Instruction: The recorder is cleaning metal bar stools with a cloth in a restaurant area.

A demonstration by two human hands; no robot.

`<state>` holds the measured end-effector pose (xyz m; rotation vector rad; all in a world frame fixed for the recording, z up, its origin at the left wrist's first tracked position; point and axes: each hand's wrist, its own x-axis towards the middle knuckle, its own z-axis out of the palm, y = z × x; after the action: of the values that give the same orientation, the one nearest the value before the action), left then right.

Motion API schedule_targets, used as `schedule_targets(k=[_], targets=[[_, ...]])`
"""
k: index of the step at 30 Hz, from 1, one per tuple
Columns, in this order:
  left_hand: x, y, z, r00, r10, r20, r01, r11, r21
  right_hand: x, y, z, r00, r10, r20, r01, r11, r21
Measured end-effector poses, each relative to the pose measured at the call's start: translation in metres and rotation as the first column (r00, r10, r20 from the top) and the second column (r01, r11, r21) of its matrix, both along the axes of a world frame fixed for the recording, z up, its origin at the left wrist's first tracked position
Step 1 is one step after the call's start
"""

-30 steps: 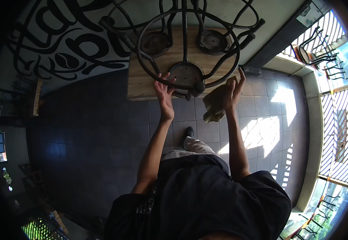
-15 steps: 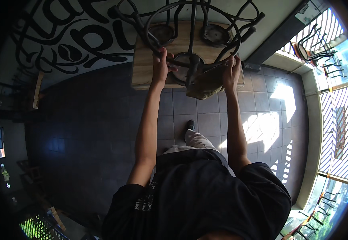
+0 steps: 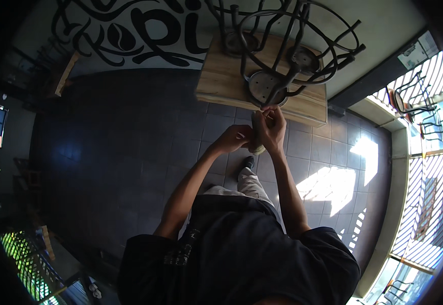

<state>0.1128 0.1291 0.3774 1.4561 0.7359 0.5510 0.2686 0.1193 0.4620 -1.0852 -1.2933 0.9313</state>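
Observation:
My hands are close together just off the near edge of the wooden table (image 3: 216,91). A bunched khaki cloth (image 3: 257,149) hangs between them, mostly hidden by my fingers. My right hand (image 3: 272,129) pinches the cloth, its fingertips near the closest upturned stool leg. On the left side, my left hand (image 3: 233,140) has its fingers curled against the same cloth. Straight ahead, an upturned stool (image 3: 266,87) rests seat-down on the tabletop with its dark metal legs and ring pointing up.
Two more upturned stools, one at the back left (image 3: 239,44) and one at the back right (image 3: 304,60), share the table. Behind is a wall (image 3: 125,38) with black lettering. Windows (image 3: 425,198) run along the right, and sunlight falls on the dark tiled floor (image 3: 130,142).
Both hands have come off the stool legs and drawn together, nearer my body. The cloth, spread over by the right hand before, is now bunched between them. The view has shifted left.

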Motion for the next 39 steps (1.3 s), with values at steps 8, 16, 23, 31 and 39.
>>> schedule_targets(k=[8, 16, 23, 31, 39], targets=[[-0.078, -0.069, 0.019, 0.943, 0.327, -0.056, -0.330, 0.903, -0.275, -0.071, -0.024, 0.004, 0.983, 0.165, -0.075, -0.162, 0.986, 0.046], [-0.152, -0.108, 0.011, 0.863, 0.500, 0.070, -0.494, 0.866, -0.081, -0.144, -0.034, 0.000, 0.897, 0.442, 0.016, -0.441, 0.897, -0.023], [-0.205, -0.113, 0.052, 0.772, 0.614, 0.166, -0.611, 0.643, 0.462, -0.178, -0.031, -0.004, 0.656, 0.681, 0.325, -0.688, 0.717, -0.113], [-0.250, -0.095, 0.081, 0.745, 0.660, -0.097, -0.596, 0.724, 0.347, -0.231, 0.020, -0.035, 0.322, 0.908, 0.269, -0.842, 0.405, -0.356], [-0.308, -0.075, 0.125, 0.602, 0.789, -0.121, -0.750, 0.611, 0.253, -0.317, 0.088, -0.019, 0.198, 0.919, 0.342, -0.959, 0.253, -0.126]])
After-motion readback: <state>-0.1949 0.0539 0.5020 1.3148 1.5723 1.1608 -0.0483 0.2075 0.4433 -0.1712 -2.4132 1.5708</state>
